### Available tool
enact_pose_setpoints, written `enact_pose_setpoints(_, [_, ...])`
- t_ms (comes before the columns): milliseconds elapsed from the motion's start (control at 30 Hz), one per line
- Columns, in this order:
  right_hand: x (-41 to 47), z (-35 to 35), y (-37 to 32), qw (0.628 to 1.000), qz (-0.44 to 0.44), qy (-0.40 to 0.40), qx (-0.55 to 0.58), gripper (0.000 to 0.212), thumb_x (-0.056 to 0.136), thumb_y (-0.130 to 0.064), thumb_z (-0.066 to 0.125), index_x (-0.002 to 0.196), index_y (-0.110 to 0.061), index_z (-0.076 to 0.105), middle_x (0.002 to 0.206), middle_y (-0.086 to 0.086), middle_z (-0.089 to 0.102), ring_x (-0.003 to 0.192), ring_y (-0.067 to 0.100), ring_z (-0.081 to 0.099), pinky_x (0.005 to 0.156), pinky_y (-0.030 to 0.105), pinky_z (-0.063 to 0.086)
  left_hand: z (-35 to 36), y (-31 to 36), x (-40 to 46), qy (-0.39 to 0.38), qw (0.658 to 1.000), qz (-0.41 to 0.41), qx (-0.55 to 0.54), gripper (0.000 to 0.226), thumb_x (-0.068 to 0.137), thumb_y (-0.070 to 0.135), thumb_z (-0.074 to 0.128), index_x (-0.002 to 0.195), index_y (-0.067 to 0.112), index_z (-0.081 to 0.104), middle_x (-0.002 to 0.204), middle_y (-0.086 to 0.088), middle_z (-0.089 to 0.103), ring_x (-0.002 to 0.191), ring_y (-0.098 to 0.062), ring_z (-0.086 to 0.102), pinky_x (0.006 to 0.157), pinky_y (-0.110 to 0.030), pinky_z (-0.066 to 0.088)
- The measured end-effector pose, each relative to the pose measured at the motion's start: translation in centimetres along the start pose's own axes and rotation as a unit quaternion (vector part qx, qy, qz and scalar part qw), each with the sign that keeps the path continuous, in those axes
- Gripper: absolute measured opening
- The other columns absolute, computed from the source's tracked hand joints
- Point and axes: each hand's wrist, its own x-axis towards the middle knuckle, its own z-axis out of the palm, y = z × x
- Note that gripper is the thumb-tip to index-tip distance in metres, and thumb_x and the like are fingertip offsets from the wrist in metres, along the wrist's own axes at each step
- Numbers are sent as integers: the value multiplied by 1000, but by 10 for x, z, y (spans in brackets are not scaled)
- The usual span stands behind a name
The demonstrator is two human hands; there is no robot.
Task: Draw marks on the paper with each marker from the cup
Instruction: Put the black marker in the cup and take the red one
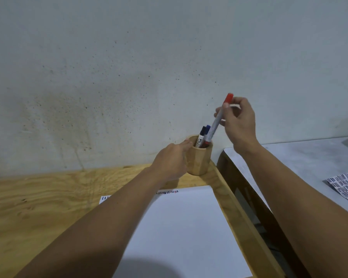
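Your right hand (238, 122) pinches the red-capped marker (217, 121), cap toward 1 o'clock, tip apparently inside the cup (201, 159); your left hand (172, 161) grips the cup.

No legible text, brand or number found. The black-capped marker (200, 138) in the cup (200, 159), centre of the frame, carries dark print on its white barrel, too blurred to read. The paper (185, 227) bears only coloured dashes along its upper edge.

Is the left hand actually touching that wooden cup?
Touching. The head view shows the left hand wrapped against the side of the wooden cup, fingers reaching its rim, with no gap.
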Motion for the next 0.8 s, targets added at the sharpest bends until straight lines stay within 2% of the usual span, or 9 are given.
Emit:
enact_pose_setpoints(100, [-7,-11,-30,998,-16,-57,25,18,102,-23,49,119,-21,56,88,8,62,63,13,69,58,28,61,2,5,-3,17,995,16,-99,57,80,8,61,131,28,45,129,-5,59,114,-31,57,92,-43,51])
enact_pose_setpoints(167, [-13,-19,-38,992,-9,-118,-33,27,100,-21,55,125,-16,64,85,8,64,53,7,62,50,28,55,-3,10,-6,57,980,-12,-192,56,82,12,64,134,21,45,133,-4,56,120,-24,54,96,-30,45])
enact_pose_setpoints(233, [-19,-24,-37,974,13,-196,-114,30,97,-17,59,125,-11,67,86,12,68,50,4,62,49,24,51,-13,15,-8,101,958,-48,-264,58,84,11,64,139,14,44,135,-3,54,117,-20,57,91,-28,48])
enact_pose_setpoints(367, [-32,-31,-33,927,18,-305,-220,18,90,-16,69,105,-11,77,84,7,76,61,3,68,54,16,55,-30,18,-16,119,898,-50,-420,49,85,5,66,132,13,52,110,-5,67,89,-21,70,78,-36,60])
enact_pose_setpoints(467, [-43,-31,-34,912,17,-335,-237,15,87,-19,73,100,-15,79,80,8,76,71,17,72,61,30,60,-32,18,-24,117,895,-30,-429,38,84,-1,65,121,9,61,96,-9,68,78,-21,70,77,-39,60])
enact_pose_setpoints(567, [-53,-29,-36,894,10,-364,-259,17,90,-18,69,104,-14,77,86,14,77,77,27,74,67,43,61,-29,16,-31,107,903,-30,-416,21,83,-4,64,101,5,70,86,-20,70,73,-28,69,78,-40,60])
enact_pose_setpoints(633, [-57,-28,-36,888,-1,-374,-268,19,91,-22,67,105,-14,77,87,14,77,73,26,72,67,42,59,-27,15,-36,101,910,-23,-401,15,85,-4,62,96,1,71,79,-22,71,68,-28,68,74,-37,61])
enact_pose_setpoints(733, [-64,-26,-32,877,-32,-379,-293,19,91,-25,67,103,-16,79,82,12,77,65,19,64,70,38,56,-24,13,-41,96,928,-24,-358,12,87,-2,60,89,3,71,62,-13,66,55,-20,63,62,-27,58])
enact_pose_setpoints(800, [-69,-25,-25,868,-70,-361,-334,19,90,-22,68,104,-17,80,84,13,76,70,23,64,72,39,54,-24,6,-44,92,936,-50,-336,14,88,2,60,82,7,71,56,-11,63,48,-16,59,56,-26,55])
